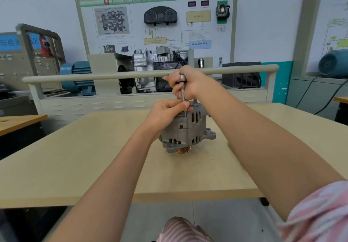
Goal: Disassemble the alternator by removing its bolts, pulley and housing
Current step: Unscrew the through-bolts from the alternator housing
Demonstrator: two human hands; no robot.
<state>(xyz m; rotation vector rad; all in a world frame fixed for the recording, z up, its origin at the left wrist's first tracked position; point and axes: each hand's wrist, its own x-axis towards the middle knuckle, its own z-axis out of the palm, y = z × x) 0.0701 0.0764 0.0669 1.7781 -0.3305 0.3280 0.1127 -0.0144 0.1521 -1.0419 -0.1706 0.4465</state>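
Head view: alternator (185,128) sits pulley-down on counter (75,157), mid-frame. Driver (183,93) stands upright, its long axis vertical, tip on a bolt at the housing's 11 o'clock edge. Right hand (185,83) wraps the handle at 12 o'clock above; left hand (167,112) pinches the shaft lower, nearer the housing. Judgement: the turn depends on keeping the driver vertical.

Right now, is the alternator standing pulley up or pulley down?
Pulley down. The alternator stands on the table with its copper-coloured pulley underneath.
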